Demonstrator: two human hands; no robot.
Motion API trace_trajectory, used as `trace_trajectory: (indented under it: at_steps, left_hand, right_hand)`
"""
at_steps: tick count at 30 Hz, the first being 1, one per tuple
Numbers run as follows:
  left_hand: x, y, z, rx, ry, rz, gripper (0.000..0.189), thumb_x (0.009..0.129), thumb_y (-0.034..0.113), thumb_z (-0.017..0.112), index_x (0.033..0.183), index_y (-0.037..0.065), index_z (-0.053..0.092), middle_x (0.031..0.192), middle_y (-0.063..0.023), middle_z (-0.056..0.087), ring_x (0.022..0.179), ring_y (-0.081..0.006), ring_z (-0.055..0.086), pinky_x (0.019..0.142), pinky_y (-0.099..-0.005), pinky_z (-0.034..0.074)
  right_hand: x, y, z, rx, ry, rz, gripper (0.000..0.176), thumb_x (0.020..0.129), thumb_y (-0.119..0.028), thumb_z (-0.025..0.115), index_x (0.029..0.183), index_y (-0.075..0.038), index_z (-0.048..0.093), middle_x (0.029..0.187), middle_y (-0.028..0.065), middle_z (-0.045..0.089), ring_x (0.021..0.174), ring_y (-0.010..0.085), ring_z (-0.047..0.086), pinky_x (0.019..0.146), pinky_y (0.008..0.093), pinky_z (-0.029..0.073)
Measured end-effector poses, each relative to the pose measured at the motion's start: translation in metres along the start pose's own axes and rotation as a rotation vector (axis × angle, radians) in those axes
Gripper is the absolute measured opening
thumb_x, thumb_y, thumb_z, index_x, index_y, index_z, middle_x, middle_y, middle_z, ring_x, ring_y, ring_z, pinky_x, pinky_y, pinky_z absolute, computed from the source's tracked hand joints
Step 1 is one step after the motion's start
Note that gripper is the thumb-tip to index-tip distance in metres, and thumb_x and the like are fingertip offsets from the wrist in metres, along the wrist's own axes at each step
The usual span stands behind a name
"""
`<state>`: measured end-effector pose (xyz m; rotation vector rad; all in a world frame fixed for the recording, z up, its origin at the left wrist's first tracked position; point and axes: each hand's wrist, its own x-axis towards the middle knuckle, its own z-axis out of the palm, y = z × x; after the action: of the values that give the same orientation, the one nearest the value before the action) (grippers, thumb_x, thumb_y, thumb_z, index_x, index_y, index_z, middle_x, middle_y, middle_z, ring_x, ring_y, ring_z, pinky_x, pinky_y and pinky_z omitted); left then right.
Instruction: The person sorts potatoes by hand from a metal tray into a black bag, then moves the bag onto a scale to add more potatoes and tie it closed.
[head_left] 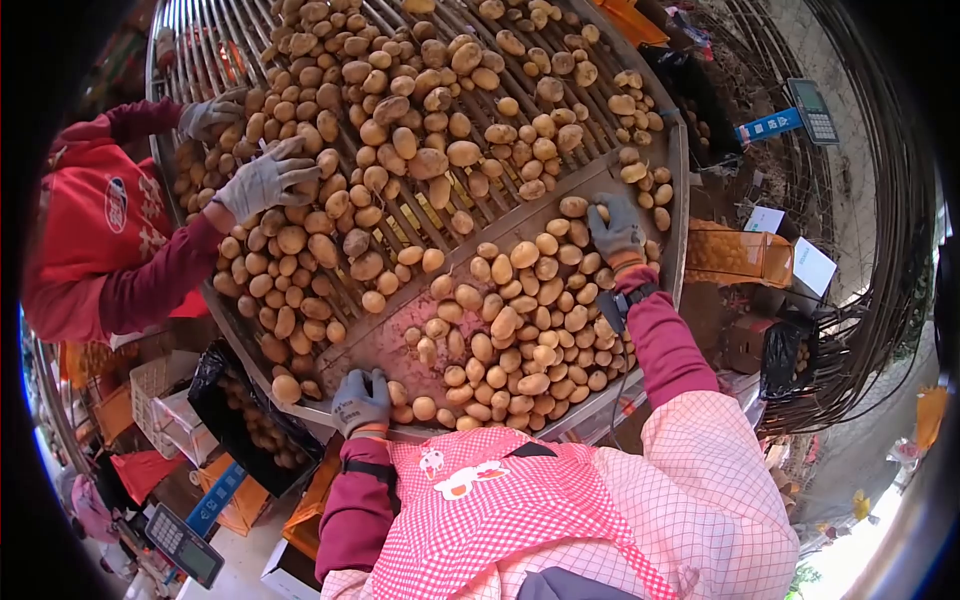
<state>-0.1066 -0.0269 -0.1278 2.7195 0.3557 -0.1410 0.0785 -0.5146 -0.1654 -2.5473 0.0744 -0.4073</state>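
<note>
My left hand (361, 401), in a grey glove, rests on the near rim of the metal sorting tray (380, 345), fingers curled over a small potato by the edge; whether it grips one I cannot tell. My right hand (618, 230), also gloved, reaches to the far right of the tray and presses on potatoes (520, 320) next to the dividing bar (520, 215). Many brown potatoes fill the tray section between my hands.
Beyond the bar, a slatted roller bed (420, 110) carries many more potatoes. A co-worker in red at the left has gloved hands (265, 180) on them. Boxes (740, 255), a black crate of potatoes (250, 420) and scales (815, 110) stand around the table.
</note>
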Motion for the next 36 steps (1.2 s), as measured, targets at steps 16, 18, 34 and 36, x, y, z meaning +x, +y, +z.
trace_trajectory:
  at_steps: [16,18,34,36]
  left_hand:
    - [-0.005,-0.005,-0.003,-0.056,-0.026,-0.006,0.032,0.089,0.040,0.066,0.083,0.009,0.068,0.082,-0.0138,0.069,0.078,-0.0352,0.066,0.072,-0.0434,0.051]
    - [-0.002,-0.014,0.006,-0.058,-0.022,0.000,0.029,0.090,0.036,0.069,0.089,0.007,0.070,0.082,-0.0110,0.071,0.077,-0.0274,0.068,0.073,-0.0375,0.052]
    - [-0.027,0.082,-0.053,-1.591,-0.685,-0.556,0.024,0.095,0.030,0.064,0.109,0.010,0.064,0.103,-0.0044,0.067,0.095,-0.0182,0.064,0.084,-0.0334,0.051]
    - [-0.027,0.082,-0.055,-1.631,-0.771,-0.579,0.033,0.095,0.035,0.063,0.117,0.010,0.063,0.110,-0.0064,0.066,0.099,-0.0203,0.063,0.089,-0.0360,0.051]
  right_hand:
    - [-0.131,-0.163,0.012,-0.589,-0.433,-0.183,0.058,0.087,-0.024,0.060,0.142,-0.010,0.048,0.151,0.0097,0.046,0.113,0.0299,0.059,0.082,0.0463,0.047]
    - [-0.156,-0.157,0.011,-0.682,-0.454,-0.356,0.057,0.087,-0.023,0.060,0.141,-0.010,0.049,0.151,0.0102,0.046,0.112,0.0297,0.058,0.082,0.0460,0.047]
    - [-0.065,-0.188,0.023,-0.369,-0.688,0.188,0.047,0.083,-0.017,0.070,0.127,-0.013,0.053,0.140,0.0130,0.048,0.118,0.0363,0.060,0.096,0.0463,0.049]
    - [-0.071,-0.177,0.037,-0.319,-0.653,0.219,0.050,0.082,-0.016,0.070,0.130,-0.014,0.055,0.135,0.0156,0.052,0.119,0.0375,0.058,0.098,0.0454,0.049]
